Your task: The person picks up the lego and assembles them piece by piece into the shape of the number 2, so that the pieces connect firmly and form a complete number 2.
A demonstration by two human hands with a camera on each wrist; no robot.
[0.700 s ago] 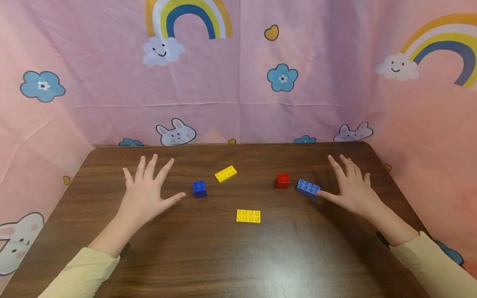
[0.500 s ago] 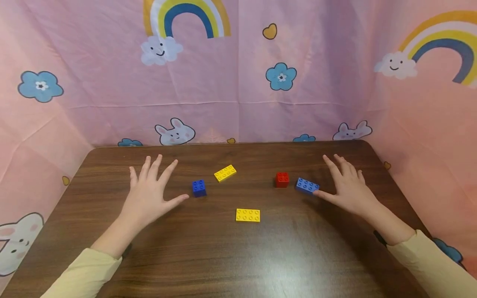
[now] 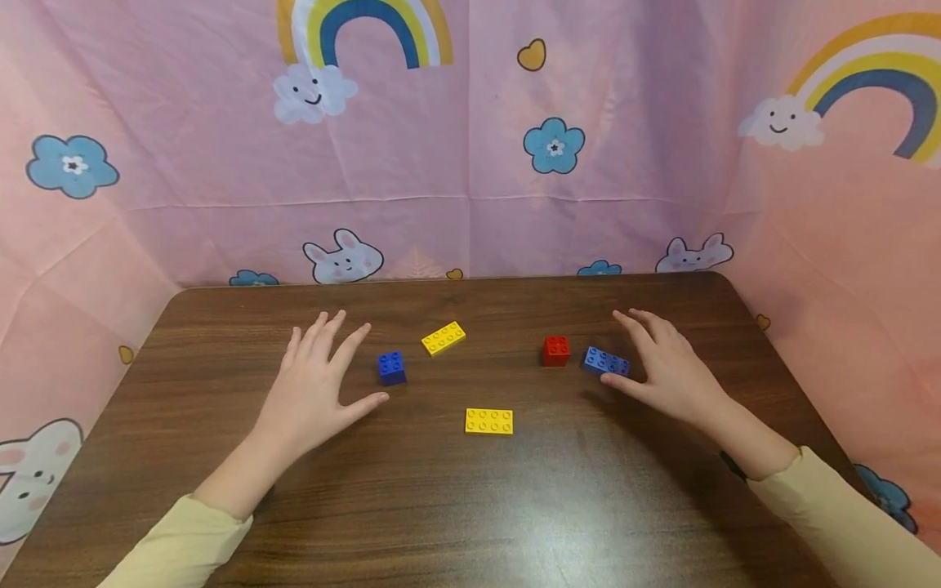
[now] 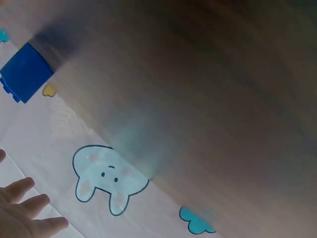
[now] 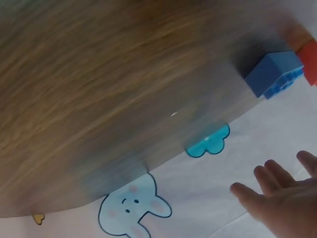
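Note:
My left hand (image 3: 307, 400), fingers spread, hovers to the left of a small square dark-blue building brick (image 3: 392, 368) and holds nothing. The same brick (image 4: 26, 73) shows at the upper left of the left wrist view. On the other side, my right hand (image 3: 672, 371) is spread over the near right of a longer lighter-blue brick (image 3: 604, 359), its thumb overlapping that brick's near edge in the head view. Whether the thumb touches it, I cannot tell. The right wrist view has this brick (image 5: 274, 72) apart from the fingertips. A square red brick (image 3: 556, 351) stands just left of it.
Two flat yellow bricks lie between the hands: one tilted farther back (image 3: 443, 338), one straight and nearer (image 3: 488, 421). Everything rests on a dark wooden table (image 3: 441, 506). A pink patterned cloth (image 3: 412, 163) hangs behind and at both sides.
Both hands have moved inward, the left toward the right and the right toward the left. My right thumb now reaches farther across the lighter-blue brick. The bricks stay in place.

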